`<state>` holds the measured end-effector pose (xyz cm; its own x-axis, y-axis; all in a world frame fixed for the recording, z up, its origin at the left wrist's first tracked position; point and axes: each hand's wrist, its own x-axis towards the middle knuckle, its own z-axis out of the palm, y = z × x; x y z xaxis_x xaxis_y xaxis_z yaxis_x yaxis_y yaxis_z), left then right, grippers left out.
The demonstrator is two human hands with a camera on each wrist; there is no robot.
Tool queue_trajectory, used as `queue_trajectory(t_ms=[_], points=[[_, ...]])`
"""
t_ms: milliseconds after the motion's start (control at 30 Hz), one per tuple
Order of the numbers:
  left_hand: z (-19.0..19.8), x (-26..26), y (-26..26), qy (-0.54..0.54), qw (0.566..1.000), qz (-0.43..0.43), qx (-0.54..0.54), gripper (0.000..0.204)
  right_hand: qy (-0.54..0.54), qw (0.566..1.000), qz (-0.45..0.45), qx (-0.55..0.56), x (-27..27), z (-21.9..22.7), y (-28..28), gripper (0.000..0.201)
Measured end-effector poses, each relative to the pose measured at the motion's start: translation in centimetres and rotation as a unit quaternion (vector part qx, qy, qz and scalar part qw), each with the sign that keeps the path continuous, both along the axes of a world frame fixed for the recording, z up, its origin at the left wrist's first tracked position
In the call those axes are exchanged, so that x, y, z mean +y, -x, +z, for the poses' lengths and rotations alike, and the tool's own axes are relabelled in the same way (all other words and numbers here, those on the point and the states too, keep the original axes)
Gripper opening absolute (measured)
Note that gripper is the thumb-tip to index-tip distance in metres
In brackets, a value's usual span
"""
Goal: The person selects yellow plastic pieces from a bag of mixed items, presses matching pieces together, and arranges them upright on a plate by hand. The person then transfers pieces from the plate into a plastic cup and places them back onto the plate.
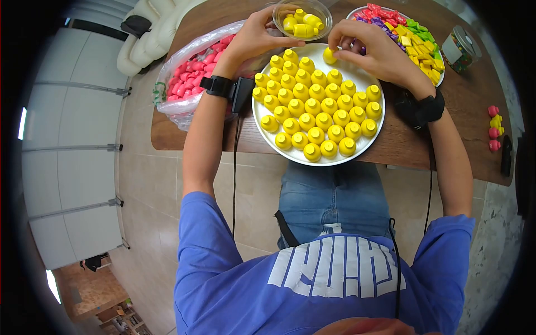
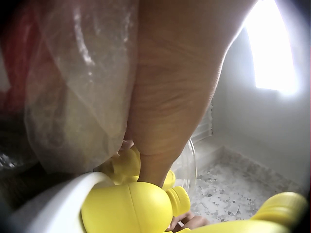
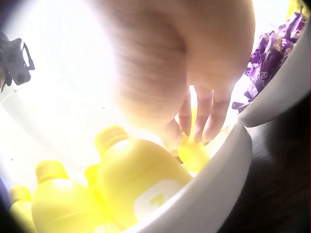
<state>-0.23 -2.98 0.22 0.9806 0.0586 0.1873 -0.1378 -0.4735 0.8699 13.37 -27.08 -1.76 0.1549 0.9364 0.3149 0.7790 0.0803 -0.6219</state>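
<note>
My left hand (image 1: 258, 39) grips a clear plastic bowl (image 1: 326, 15) at its left side, with the thumb along the near rim. Several small yellow bottles (image 1: 304, 30) lie inside it. Just right of the bowl, my right hand (image 1: 375, 51) pinches one yellow bottle (image 1: 330, 55) by its top, upright over the far part of a round white plate (image 1: 357, 73). Rows of upright yellow bottles (image 1: 312, 106) fill most of that plate. In the right wrist view, the fingertips (image 3: 212, 131) meet at the pinched bottle (image 3: 193, 154), close inside the plate's rim.
A plastic bag of pink pieces (image 1: 190, 75) lies left of the plate. At the back right are a plate of wrapped candies (image 1: 416, 44) and a clear jar (image 1: 462, 49). Pink and yellow pieces (image 1: 494, 128) lie near the table's right edge.
</note>
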Motion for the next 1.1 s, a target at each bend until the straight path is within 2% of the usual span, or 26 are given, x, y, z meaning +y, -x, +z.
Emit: queue_trajectory(t_ms=[67,133,200,267,367,500,567,600,667,700,767,800,867,1100], points=[[-0.4,0.4,0.0,-0.012,1.000,-0.002,-0.012,0.071,-0.006,0.999,-0.018,0.026,-0.1,0.3,0.8,0.010],[-0.2,0.0,0.1,0.010,1.000,0.000,-0.002,0.071,-0.072,0.974,-0.058,0.205,0.1,0.9,2.1,0.011],[0.0,-0.2,0.2,0.032,0.999,0.003,0.007,0.072,-0.090,0.966,-0.031,0.241,0.2,1.1,1.5,0.011],[0.1,-0.3,0.2,0.023,1.000,0.001,0.009,0.072,-0.103,0.964,-0.067,0.234,0.1,2.2,1.7,0.015],[0.4,-0.7,0.4,0.019,1.000,-0.001,0.005,0.073,-0.113,0.975,-0.058,0.181,0.2,2.0,1.6,0.015],[0.4,-0.5,0.4,0.053,0.998,-0.018,0.017,0.073,-0.076,0.977,-0.062,0.190,0.1,2.0,1.7,0.015],[0.5,-0.7,0.5,0.070,0.997,-0.015,0.028,0.073,-0.069,0.988,-0.074,0.117,0.0,2.4,1.7,0.015],[0.6,-0.7,0.5,0.070,0.997,-0.015,0.028,0.073,-0.070,0.988,-0.074,0.117,-0.2,2.6,1.6,0.015],[0.5,-0.8,0.6,0.053,0.998,0.005,0.026,0.073,-0.089,0.992,-0.035,-0.086,-0.8,2.8,1.2,0.018],[0.4,-0.7,0.5,0.053,0.998,0.006,0.026,0.073,-0.089,0.992,-0.034,-0.086,-0.7,2.5,1.1,0.018],[0.3,-0.3,0.2,-0.023,1.000,0.020,0.002,0.071,-0.085,0.996,0.021,-0.018,-0.2,1.3,0.8,0.011],[0.2,-0.3,0.2,-0.022,1.000,0.021,0.003,0.071,-0.085,0.996,0.022,-0.018,0.0,1.1,0.7,0.011],[0.2,-0.3,0.2,-0.022,1.000,0.019,-0.003,0.071,-0.090,0.991,0.084,-0.047,0.2,0.7,0.6,0.012],[-0.4,0.2,0.0,0.006,1.000,0.002,-0.016,0.071,-0.076,0.992,0.098,-0.036,0.3,0.4,1.0,0.017]])
